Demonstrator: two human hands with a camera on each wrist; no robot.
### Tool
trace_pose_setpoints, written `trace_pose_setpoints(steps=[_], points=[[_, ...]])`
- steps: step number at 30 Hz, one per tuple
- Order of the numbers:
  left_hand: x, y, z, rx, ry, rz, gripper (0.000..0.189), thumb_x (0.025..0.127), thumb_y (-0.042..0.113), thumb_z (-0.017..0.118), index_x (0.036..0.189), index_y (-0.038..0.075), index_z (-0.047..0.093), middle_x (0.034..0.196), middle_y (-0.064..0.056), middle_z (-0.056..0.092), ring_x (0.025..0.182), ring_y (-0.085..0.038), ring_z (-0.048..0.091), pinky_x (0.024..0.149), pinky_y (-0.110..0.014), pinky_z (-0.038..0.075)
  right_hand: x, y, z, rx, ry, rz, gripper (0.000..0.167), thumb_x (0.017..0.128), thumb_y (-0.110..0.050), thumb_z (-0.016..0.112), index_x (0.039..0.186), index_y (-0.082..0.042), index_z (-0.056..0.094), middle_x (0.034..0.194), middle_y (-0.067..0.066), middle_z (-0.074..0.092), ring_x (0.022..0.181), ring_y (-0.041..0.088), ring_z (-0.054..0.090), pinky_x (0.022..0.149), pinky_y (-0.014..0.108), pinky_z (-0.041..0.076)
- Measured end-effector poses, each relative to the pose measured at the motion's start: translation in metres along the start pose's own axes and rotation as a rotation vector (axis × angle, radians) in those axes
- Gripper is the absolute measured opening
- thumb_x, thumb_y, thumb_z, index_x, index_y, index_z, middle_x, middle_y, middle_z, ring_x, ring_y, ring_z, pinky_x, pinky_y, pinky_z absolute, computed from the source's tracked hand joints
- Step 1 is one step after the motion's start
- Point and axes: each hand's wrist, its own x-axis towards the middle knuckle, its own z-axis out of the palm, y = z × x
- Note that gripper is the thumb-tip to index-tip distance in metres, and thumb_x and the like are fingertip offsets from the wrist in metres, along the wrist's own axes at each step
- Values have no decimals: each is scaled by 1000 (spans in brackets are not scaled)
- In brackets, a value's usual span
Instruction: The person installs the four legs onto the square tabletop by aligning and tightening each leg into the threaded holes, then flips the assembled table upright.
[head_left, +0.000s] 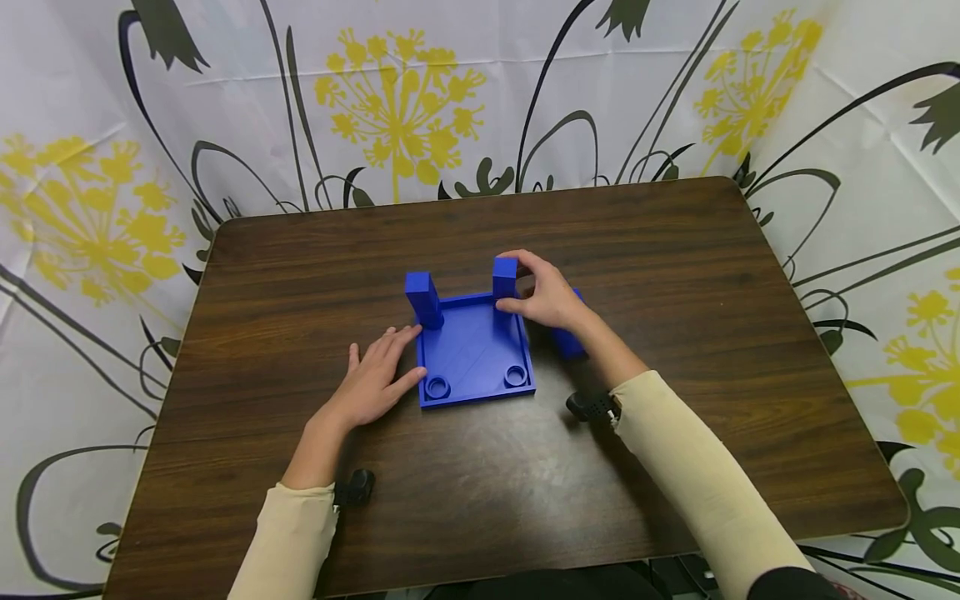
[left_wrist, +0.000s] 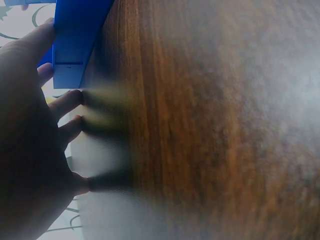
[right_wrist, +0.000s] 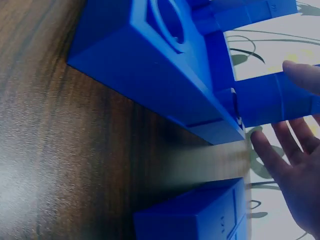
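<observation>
A square blue plastic base with a raised rim lies on the table, round sockets at its two near corners. At its far left corner a blue post stands upright. My right hand holds another blue post at the far right corner, thumb on the near side and fingers behind; its lower end meets the base in the right wrist view. My left hand lies along the base's left side, fingers extended and spread, with thumb and index fingertip at the rim.
Another blue block lies on the table right of the base, partly hidden beneath my right forearm. The brown wood-grain table reaches back to a white floral curtain. Black wrist cameras hang below both forearms.
</observation>
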Motion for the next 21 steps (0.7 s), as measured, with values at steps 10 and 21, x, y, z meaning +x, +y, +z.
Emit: trace_pose_setpoints(steps=[10, 21], points=[[0, 0, 0, -1, 1, -1, 69, 100, 56, 45, 157, 27, 20, 161, -8, 23, 149, -33, 10, 105, -73, -5, 0, -10, -7, 261, -109, -94, 70, 77, 22, 51, 144, 7, 37, 141, 28, 46, 131, 41, 45, 109, 53, 30], [0, 1, 0, -5, 0, -4, 69, 100, 55, 45, 157, 28, 20, 161, -8, 23, 149, -32, 10, 105, -73, -5, -5, -29, -13, 270, -182, -94, 61, 83, 20, 53, 142, 9, 40, 134, 32, 52, 127, 39, 51, 105, 52, 38]])
